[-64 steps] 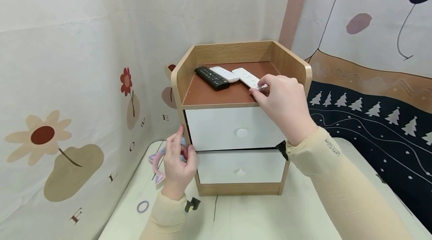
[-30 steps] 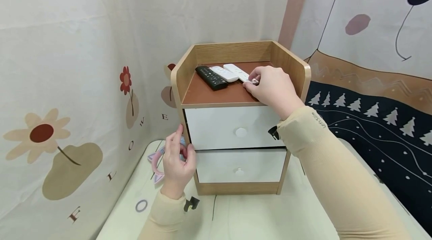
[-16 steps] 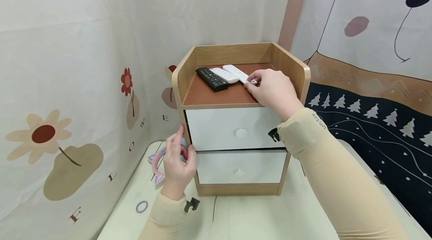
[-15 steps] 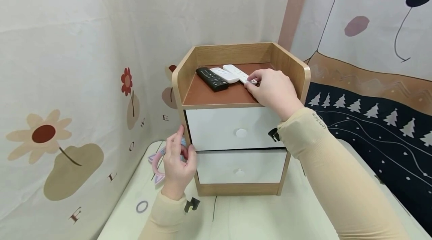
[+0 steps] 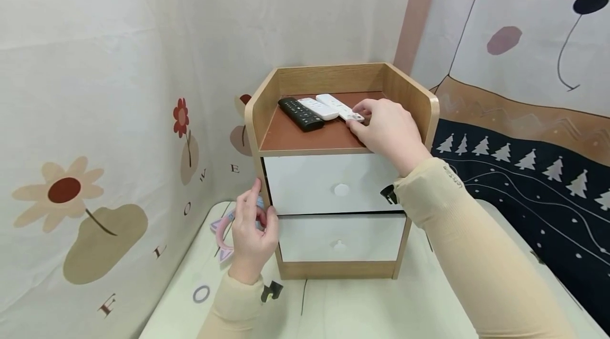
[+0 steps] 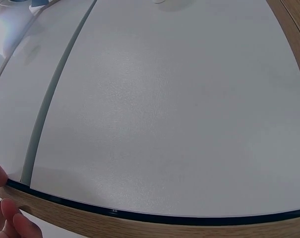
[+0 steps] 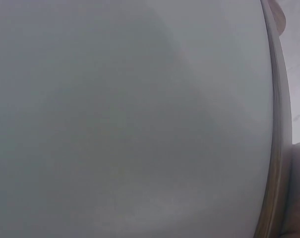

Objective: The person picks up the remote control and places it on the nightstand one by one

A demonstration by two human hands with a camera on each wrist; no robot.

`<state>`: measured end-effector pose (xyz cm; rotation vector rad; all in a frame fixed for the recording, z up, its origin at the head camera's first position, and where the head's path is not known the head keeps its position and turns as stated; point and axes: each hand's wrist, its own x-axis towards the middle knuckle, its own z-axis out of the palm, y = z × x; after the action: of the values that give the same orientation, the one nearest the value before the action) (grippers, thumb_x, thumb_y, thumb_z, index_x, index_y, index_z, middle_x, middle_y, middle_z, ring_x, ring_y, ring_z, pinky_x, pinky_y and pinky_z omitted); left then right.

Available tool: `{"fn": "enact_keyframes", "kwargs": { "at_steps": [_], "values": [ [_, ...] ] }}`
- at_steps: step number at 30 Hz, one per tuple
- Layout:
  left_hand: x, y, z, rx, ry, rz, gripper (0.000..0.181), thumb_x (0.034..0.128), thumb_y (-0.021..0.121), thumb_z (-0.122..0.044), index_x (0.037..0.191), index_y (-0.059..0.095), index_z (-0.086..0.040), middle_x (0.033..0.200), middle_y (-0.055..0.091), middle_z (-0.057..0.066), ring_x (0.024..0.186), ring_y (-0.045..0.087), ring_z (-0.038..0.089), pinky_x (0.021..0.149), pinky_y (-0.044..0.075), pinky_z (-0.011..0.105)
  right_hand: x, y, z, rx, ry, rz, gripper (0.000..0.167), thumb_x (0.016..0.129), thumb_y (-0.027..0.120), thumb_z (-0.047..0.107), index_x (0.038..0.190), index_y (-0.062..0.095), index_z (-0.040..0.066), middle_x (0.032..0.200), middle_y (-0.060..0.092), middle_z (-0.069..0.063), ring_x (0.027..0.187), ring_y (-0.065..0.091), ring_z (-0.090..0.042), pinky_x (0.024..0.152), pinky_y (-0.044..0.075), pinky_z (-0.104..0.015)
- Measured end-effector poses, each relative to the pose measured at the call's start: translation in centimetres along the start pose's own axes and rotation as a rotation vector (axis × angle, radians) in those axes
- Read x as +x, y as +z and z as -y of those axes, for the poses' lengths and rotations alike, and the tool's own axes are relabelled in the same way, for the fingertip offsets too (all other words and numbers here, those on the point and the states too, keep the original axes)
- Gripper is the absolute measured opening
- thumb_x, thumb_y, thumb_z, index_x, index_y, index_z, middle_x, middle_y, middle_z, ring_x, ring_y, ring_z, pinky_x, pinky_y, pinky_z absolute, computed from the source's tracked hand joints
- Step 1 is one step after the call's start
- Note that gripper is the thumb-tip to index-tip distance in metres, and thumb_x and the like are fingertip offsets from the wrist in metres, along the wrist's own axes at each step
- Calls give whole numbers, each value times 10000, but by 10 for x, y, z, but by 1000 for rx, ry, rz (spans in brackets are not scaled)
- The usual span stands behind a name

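Note:
On the brown top of a small wooden cabinet (image 5: 333, 270) lie a black remote control (image 5: 301, 114), a white remote control (image 5: 319, 109) and a second, longer white remote control (image 5: 333, 101). My right hand (image 5: 388, 130) pinches the near end of the longer white one between thumb and fingers, which cover part of that end. Its far end sits close beside the other white remote. Down at the cabinet's left side, my left hand (image 5: 252, 230) touches the side edge with relaxed fingers, the thumb by the front edge. The right wrist view mostly shows the white drawer front (image 7: 140, 119).
Raised wooden walls border the cabinet top at back and sides. Below are an upper drawer (image 5: 329, 175) and a lower drawer (image 5: 333, 249) with round white knobs. A pink and purple ring-shaped thing (image 5: 223, 233) lies behind my left hand. Printed cloth hangs behind.
My right hand has shifted the longer white remote control left and back, against the other white one. Over the last half second it barely moves. My left hand stays put.

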<state>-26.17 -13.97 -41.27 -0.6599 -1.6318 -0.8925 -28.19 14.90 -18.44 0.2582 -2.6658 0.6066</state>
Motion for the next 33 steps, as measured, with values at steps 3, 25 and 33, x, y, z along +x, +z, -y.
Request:
{"fn": "enact_keyframes", "kwargs": {
  "at_steps": [3, 25, 33],
  "values": [
    [0, 0, 1, 4, -2, -2, 646, 907, 643, 59, 1543, 536, 86, 1163, 619, 266, 600, 481, 128, 502, 418, 239, -1, 0, 1, 15, -2, -20, 356, 1061, 662, 352, 1341, 750, 149, 1340, 746, -139, 1285, 664, -354, 1102, 514, -570],
    [2, -1, 0, 2, -6, 4, 643, 912, 630, 60, 1547, 529, 89, 1167, 613, 273, 585, 470, 148, 505, 414, 239, -37, 13, -17, 272, -288, -497, 203, 1031, 697, 252, 1099, 821, 106, 837, 612, -88, 759, 526, -167, 683, 385, -255],
    [0, 0, 0, -3, 0, -1, 638, 907, 638, 72, 1537, 536, 94, 1162, 622, 268, 599, 477, 129, 510, 410, 211, -62, 21, -33, 425, -463, -603, 166, 978, 711, 125, 1083, 821, 57, 832, 670, -54, 711, 499, -86, 648, 386, -154]
  ]
}}
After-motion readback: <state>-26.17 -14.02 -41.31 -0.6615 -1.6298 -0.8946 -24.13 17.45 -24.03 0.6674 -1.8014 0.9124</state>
